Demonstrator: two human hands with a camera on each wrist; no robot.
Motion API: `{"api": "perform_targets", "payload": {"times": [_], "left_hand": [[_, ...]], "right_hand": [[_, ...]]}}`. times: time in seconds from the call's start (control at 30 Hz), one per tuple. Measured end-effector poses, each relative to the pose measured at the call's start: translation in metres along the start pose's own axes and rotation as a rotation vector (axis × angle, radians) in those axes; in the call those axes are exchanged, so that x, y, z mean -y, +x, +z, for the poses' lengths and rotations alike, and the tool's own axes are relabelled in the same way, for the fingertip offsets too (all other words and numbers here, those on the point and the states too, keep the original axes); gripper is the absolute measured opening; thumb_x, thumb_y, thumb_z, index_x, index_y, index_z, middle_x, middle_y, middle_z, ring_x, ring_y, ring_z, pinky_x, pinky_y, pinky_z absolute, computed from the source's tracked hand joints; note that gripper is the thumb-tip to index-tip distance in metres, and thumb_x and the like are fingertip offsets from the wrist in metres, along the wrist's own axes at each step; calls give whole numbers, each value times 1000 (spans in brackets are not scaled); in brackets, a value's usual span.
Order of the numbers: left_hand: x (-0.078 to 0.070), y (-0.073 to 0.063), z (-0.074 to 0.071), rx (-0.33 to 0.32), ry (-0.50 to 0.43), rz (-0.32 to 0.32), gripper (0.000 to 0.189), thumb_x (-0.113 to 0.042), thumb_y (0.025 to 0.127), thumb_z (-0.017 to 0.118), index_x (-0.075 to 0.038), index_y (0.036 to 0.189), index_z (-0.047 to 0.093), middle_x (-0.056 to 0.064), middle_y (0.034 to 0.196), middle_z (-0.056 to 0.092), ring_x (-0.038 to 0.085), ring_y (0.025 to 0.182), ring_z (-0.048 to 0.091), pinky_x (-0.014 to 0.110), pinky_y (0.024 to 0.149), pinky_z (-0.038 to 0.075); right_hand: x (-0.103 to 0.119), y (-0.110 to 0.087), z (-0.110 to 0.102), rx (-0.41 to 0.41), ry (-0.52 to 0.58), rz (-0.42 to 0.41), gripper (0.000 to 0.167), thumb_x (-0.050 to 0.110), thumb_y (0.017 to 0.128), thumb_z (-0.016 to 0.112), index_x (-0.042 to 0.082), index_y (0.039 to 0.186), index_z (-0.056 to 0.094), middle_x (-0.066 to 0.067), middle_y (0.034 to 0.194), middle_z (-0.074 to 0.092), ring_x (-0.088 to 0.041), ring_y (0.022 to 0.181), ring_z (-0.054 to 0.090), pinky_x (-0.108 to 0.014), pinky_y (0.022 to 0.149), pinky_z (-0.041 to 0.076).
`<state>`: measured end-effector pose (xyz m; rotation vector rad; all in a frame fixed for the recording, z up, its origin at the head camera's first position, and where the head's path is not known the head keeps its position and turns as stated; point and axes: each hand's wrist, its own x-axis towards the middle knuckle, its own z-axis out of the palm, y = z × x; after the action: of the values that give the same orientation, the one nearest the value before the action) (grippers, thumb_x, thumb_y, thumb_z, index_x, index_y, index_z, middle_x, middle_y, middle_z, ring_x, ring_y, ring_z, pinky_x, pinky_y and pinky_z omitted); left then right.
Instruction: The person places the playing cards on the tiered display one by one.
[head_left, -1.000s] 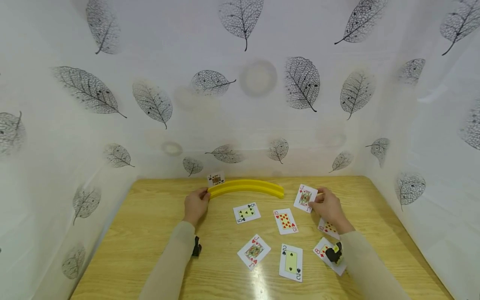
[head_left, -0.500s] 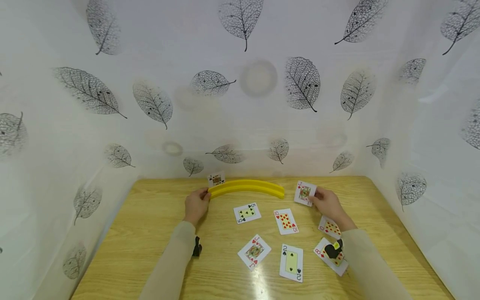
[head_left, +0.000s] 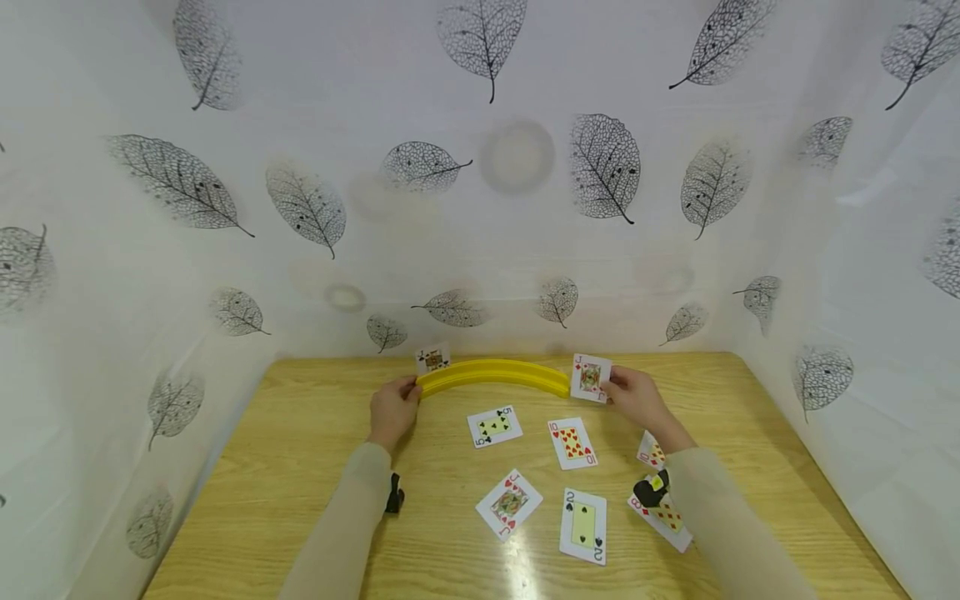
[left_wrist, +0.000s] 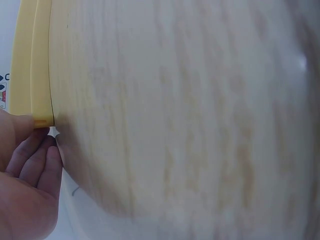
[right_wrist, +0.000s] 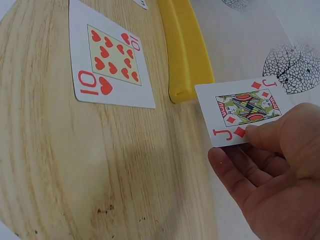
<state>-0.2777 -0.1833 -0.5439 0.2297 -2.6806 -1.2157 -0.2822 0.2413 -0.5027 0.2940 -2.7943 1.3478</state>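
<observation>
A curved yellow playing card holder point(head_left: 491, 371) lies near the back of the table. My left hand point(head_left: 393, 412) pinches its left end, thumb in front and fingers behind, as the left wrist view shows. A jack of clubs point(head_left: 432, 359) stands upright in the holder's left part. Between thumb and fingers of my right hand point(head_left: 639, 396) is a jack of diamonds point(right_wrist: 247, 111), face toward me, raised beside the holder's right end. In the right wrist view the card's edge overlaps that yellow end point(right_wrist: 182, 92).
Face up on the wooden table point(head_left: 300, 483) lie a five of clubs point(head_left: 494, 426), a ten of hearts point(head_left: 572, 443), a jack of hearts point(head_left: 508, 505), a two of spades point(head_left: 582, 526), an eight of diamonds point(head_left: 663, 518) and a ten of diamonds point(head_left: 651, 451) partly under the right arm.
My right hand has moved left with the jack of diamonds, from apart from the holder to right at its right end; the card is now more upright. The left hand stays in place.
</observation>
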Motion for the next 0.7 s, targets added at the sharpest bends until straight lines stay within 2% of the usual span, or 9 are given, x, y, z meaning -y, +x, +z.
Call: {"api": "perform_targets", "payload": {"times": [0.17, 0.23, 0.33, 0.47, 0.7], "left_hand": [[2, 0, 0, -7, -1, -5, 33, -13, 103, 68, 1, 133, 71, 20, 122, 77, 36, 112, 75, 48, 99, 62], [2, 0, 1, -8, -5, -9, 33, -13, 103, 68, 1, 133, 71, 20, 122, 77, 35, 112, 75, 48, 99, 62], [2, 0, 0, -12, -1, -6, 33, -13, 103, 68, 1, 133, 71, 20, 122, 77, 35, 112, 75, 48, 99, 62], [2, 1, 0, -17, 8, 5, 32, -13, 103, 68, 1, 132, 71, 20, 121, 77, 36, 112, 75, 48, 99, 62], [2, 1, 1, -15, -11, 2, 32, -12, 103, 68, 1, 132, 71, 20, 123, 77, 35, 113, 75, 47, 99, 63]], "right_hand": [[8, 4, 8, -8, 51, -60, 16, 4, 103, 63, -10, 109, 66, -26, 101, 72, -27, 86, 73, -34, 72, 66], [10, 6, 11, -21, 53, -94, 16, 4, 102, 64, -10, 110, 67, -24, 98, 73, -22, 81, 72, -30, 68, 64], [14, 10, 16, -21, 57, -103, 18, 4, 100, 64, -11, 111, 68, -25, 99, 74, -17, 81, 72, -27, 68, 63], [22, 17, 24, -12, 67, -55, 21, 3, 101, 65, -12, 115, 69, -28, 105, 75, -24, 88, 74, -28, 72, 65], [35, 23, 38, 10, 66, -36, 22, 2, 101, 67, -14, 115, 68, -30, 105, 74, -33, 90, 74, -38, 73, 67]]}}
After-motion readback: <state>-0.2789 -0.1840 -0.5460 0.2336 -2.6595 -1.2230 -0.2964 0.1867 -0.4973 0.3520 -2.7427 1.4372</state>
